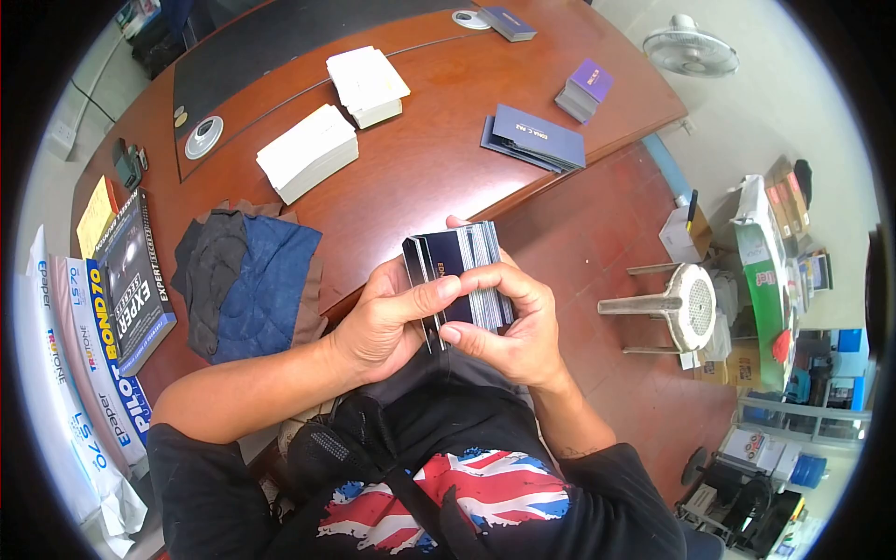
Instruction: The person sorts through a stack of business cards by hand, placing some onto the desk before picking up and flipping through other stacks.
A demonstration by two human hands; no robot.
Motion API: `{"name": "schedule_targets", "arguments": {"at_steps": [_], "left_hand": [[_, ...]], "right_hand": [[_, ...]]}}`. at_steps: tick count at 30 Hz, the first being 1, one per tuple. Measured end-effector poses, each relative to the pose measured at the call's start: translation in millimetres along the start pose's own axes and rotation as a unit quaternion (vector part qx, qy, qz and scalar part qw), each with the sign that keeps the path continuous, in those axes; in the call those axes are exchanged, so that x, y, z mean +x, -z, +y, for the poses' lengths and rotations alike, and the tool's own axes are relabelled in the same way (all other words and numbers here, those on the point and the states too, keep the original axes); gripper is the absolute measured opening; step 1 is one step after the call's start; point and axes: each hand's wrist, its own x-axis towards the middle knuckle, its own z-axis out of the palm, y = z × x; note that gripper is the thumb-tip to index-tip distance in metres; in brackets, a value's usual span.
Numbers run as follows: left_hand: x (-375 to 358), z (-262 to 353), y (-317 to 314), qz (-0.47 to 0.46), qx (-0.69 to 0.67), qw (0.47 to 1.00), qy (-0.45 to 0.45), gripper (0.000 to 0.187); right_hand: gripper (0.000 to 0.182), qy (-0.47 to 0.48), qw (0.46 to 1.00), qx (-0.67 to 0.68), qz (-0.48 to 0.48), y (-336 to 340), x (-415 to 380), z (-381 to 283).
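Above my lap, just off the table's front edge, both hands hold a thick stack of cards. The card faces are dark navy with gold lettering, and the edges look pale. My left hand grips the left side, where a few dark cards stand slightly apart from the rest; its thumb lies over the front face. My right hand wraps the thick right part, with its index finger across the top and its thumb at the lower edge. The fingers behind the stack are mostly hidden.
On the brown table stand two white card stacks, a slipped pile of dark blue cards, a purple-topped stack and another blue stack. Folded cloths, a book and paper packs lie left. A stool stands right.
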Motion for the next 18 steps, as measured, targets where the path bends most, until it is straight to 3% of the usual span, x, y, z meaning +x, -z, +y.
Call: {"name": "schedule_targets", "arguments": {"at_steps": [7,10,14,18], "left_hand": [[-0.5,-0.3,1.0,0.002,0.0,1.0,0.002,0.059],[-0.3,-0.4,-1.8,0.011,-0.015,1.0,-0.01,0.051],[-0.2,-3.6,3.0,0.011,-0.012,1.0,-0.017,0.047],[-0.1,0.6,-0.1,0.002,-0.01,1.0,0.002,0.057]], "right_hand": [[0.027,-0.002,0.999,0.038,0.003,-0.1,-0.6,0.2],[0.025,0.0,0.992,0.111,0.058,-3.8,-2.2,4.1],[0.025,0.022,0.999,0.047,0.008,1.8,-2.4,7.1],[0.031,0.014,1.0,0.005,0.002,-1.3,-1.1,0.7]]}}
